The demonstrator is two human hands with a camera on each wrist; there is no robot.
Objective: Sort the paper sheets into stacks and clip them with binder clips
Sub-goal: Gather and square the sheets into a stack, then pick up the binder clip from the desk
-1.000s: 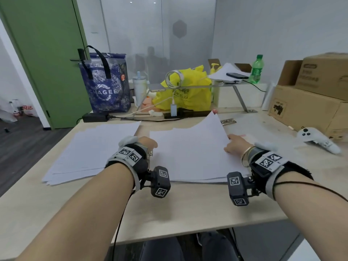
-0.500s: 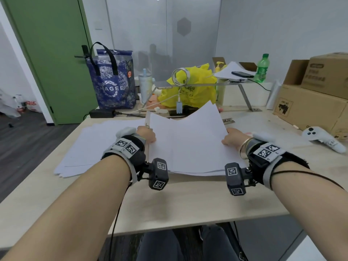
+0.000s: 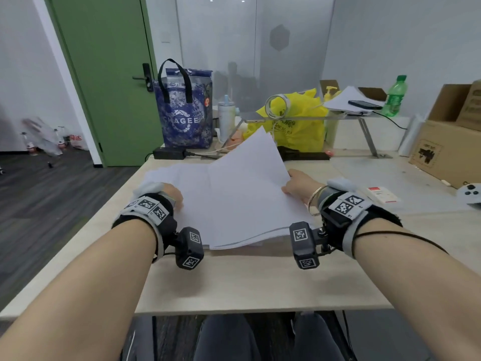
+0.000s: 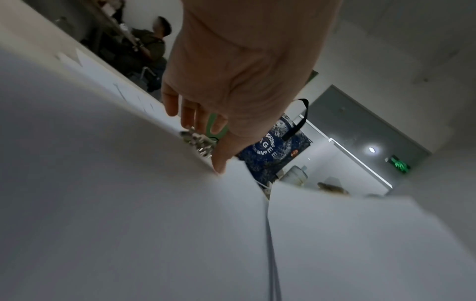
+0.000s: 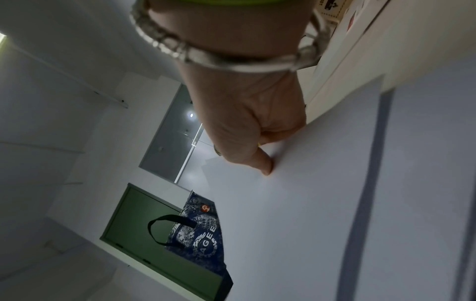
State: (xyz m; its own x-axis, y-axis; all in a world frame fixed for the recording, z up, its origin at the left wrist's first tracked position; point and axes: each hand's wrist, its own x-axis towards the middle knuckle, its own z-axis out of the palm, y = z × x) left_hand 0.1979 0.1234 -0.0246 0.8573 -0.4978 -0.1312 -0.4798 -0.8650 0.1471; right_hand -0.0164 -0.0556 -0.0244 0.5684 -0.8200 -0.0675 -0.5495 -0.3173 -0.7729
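mid-sort: lifted paper sheets [image 3: 242, 194] tilted above the table [image 3: 234, 282], right hand [image 3: 299, 185] pinching their right edge, left hand [image 3: 170, 195] loose-fingered at the left. farther left, flat stack [image 3: 166, 175]. next: square edges, fetch clip.

Before you, matt white paper sheets [image 3: 242, 194], pale wood-grain table [image 3: 247, 285], glossy blue printed tote bag [image 3: 185, 113], brown cardboard boxes [image 3: 447, 149].
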